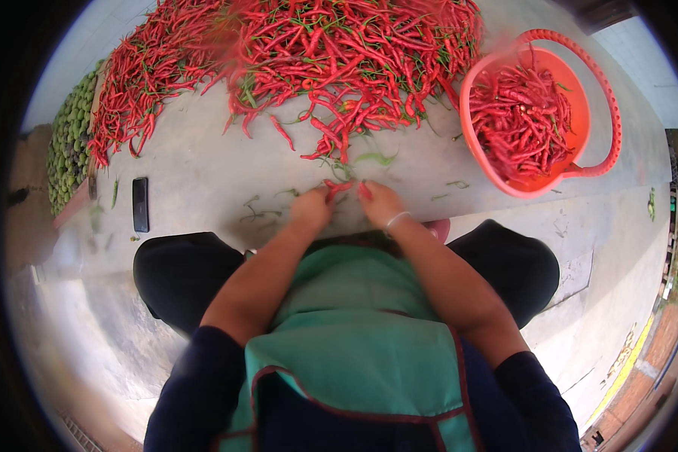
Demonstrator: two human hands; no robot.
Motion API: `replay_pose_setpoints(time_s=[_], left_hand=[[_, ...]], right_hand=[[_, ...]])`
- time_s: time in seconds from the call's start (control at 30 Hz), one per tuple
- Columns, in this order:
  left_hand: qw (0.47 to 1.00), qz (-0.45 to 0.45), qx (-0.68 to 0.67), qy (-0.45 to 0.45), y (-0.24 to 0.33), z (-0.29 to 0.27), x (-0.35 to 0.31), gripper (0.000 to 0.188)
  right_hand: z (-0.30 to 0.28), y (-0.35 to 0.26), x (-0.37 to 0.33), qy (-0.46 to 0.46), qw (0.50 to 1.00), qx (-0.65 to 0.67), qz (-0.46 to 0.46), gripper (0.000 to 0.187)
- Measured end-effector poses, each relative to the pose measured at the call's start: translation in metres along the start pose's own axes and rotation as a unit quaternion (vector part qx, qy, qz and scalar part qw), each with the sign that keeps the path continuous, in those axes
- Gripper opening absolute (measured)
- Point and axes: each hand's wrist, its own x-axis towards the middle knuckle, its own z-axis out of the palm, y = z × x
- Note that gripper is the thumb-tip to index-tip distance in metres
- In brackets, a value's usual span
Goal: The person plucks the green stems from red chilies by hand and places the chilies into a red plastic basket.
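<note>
Both arms reach forward over the pale floor, hands close together in front of my lap. My left hand (313, 207) is closed, with a red chili pepper (337, 186) poking out of its fingers toward the right. A short gap away, my right hand (383, 206) pinches a small red piece that looks like part of a chili; its wrist has a light bracelet. Beyond the hands spreads a large heap of red chilies (354, 53) with green stems. At the right stands an orange-red plastic basket (582, 113) with red chilies inside, its looped handle tipped outward.
A black phone (140, 205) lies on the floor at the left. Green stem scraps (262, 212) are scattered around the hands. A pile of green round produce (69, 139) sits at the far left. My bent knees (505, 260) flank the green apron (361, 354).
</note>
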Motion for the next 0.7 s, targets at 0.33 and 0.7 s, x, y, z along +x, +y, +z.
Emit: replay_pose_setpoints(time_s=[0.33,0.7], left_hand=[[0.878,0.016,-0.476,-0.052,0.037,-0.058,-0.007,0.017],[0.878,-0.079,-0.431,-0.195,0.063,-0.069,-0.035,0.033]], right_hand=[[-0.028,-0.045,0.002,-0.185,0.905,0.365,0.12,0.018],[-0.043,-0.063,-0.028,0.001,0.905,0.403,0.135,0.018]])
